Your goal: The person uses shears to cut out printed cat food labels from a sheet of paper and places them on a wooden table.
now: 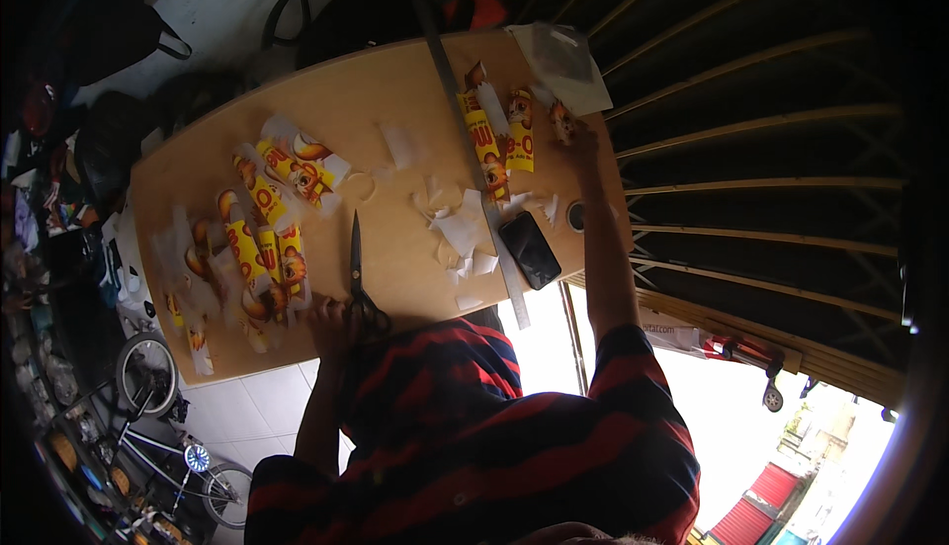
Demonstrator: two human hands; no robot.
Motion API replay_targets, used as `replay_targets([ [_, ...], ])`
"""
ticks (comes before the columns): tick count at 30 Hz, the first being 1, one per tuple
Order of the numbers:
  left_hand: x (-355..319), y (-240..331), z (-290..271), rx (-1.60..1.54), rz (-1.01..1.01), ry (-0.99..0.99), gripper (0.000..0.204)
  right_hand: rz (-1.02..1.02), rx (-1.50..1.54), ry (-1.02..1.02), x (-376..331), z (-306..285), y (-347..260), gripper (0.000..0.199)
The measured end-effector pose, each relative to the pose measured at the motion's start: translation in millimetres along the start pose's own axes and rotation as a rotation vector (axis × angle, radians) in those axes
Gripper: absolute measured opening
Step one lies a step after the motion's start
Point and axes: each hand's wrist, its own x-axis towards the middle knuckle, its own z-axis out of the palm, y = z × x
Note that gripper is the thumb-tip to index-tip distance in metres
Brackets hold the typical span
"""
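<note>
At the far right of the brown table (415,169), my right hand (581,142) is stretched out, fingers closed on a small printed cut-out (561,120) with a cartoon animal. Left of it lie two yellow-and-red printed pieces (520,140) (482,145). At the near edge, my left hand (331,326) is dim and blurred beside the handles of black scissors (357,263); I cannot make out how its fingers are set. The scissors' blades point away from me. More yellow printed cut-outs (297,165) (247,244) are spread over the left side, some overlapping.
A long metal ruler (506,273) runs across the table, with a black phone (530,251) on its right. White paper scraps (460,229) lie mid-table. A pale sheet (563,66) covers the far right corner. A bicycle (163,456) stands at lower left; a slatted shutter (761,130) is on the right.
</note>
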Motion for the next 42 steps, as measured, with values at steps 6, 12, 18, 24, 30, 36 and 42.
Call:
replay_targets([
  [6, -1, 0, 9, -0.016, -0.007, -0.066, 0.038, 0.363, -0.125, -0.184, 13, -47, -11, 0.068],
  [12, -6, 0, 12, -0.002, -0.017, -0.032, 0.038, 0.075, 0.01, 0.04, -9, -51, -87, 0.072],
  [18, -6, -5, 17, 0.019, 0.005, -0.081, 0.043, 0.275, 0.009, -0.051, -2, -34, -89, 0.07],
  [24, -4, -3, 6, 0.006, 0.001, -0.097, 0.041, 0.048, -0.124, -0.102, 17, -42, -128, 0.066],
  [30, -2, 4, 5, -0.014, 0.018, -0.082, 0.039, 0.091, -0.17, -0.164, 41, -16, -128, 0.051],
  [36, 1, 13, -2, -0.057, 0.007, -0.052, 0.041, 0.053, 0.243, -0.111, 60, -68, -101, 0.028],
  [42, -4, 3, 0, -0.037, -0.04, -0.126, 0.043, 0.0, 0.445, 0.039, 40, -130, -113, 0.016],
])
